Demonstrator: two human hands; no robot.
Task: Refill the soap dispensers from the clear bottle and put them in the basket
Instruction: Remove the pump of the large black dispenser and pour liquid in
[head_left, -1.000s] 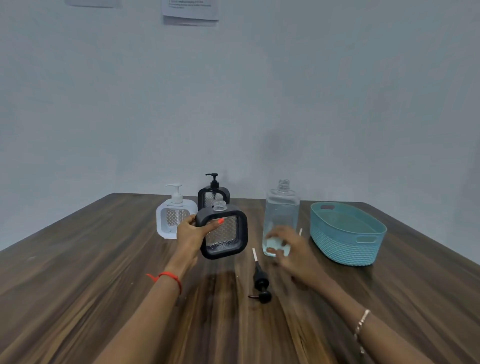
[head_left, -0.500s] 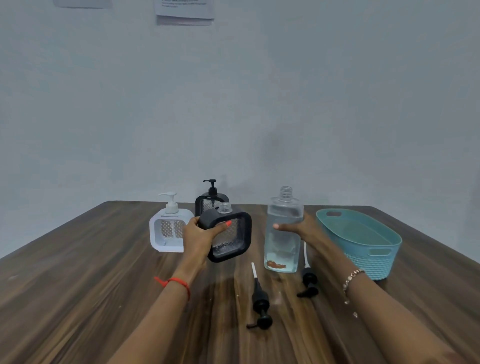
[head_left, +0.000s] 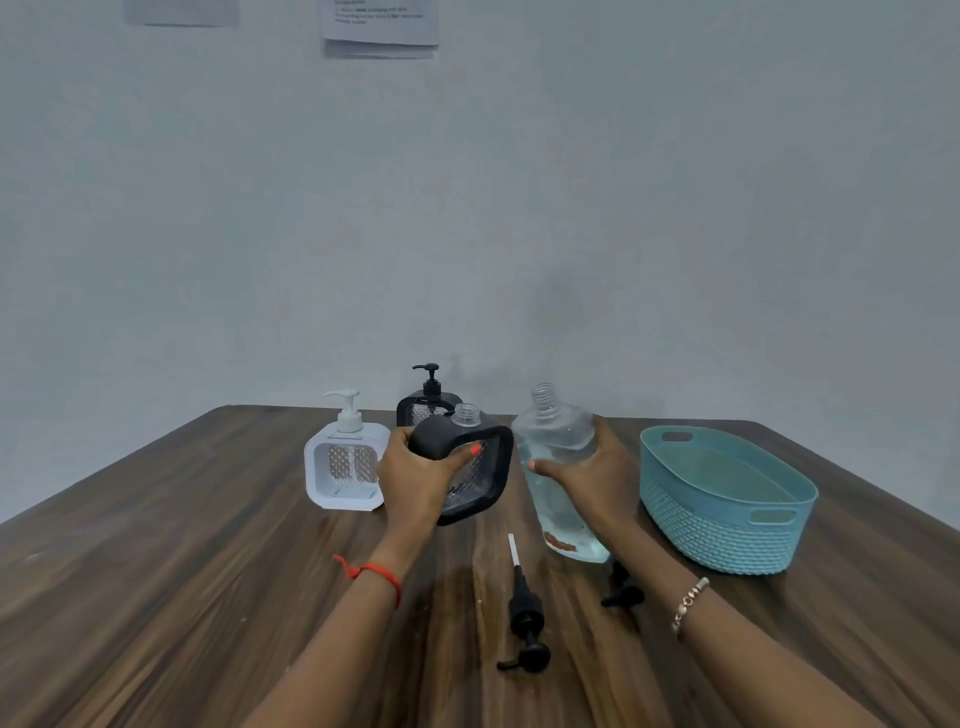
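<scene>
Wood-grain brown table (head_left: 156, 571) fills the head view, and on or above it there are three soap dispensers, one clear bottle (head_left: 556, 441), one basket (head_left: 727, 530) and two loose black pumps.

The white dispenser (head_left: 345, 467) stands at back left with its pump on. The rear black dispenser (head_left: 426, 405) stands just behind it to the right, also with its pump on. The front black dispenser (head_left: 480, 480) is square with rounded corners and a clear dimpled window. Its clear threaded neck is open and it tilts a little. The left hand (head_left: 415, 478) grips its upper left corner, fingers curled over the top and thumb on the front.

The right hand (head_left: 597, 478) wraps around the clear bottle just right of that dispenser. The bottle is uncapped, partly filled with clear liquid, and leans with its neck towards the left. Whether its base touches the table cannot be told.

One pump (head_left: 524, 618) lies between the forearms. The other pump (head_left: 623, 592) is half hidden by the right wrist. The teal woven-pattern basket sits at the right.
</scene>
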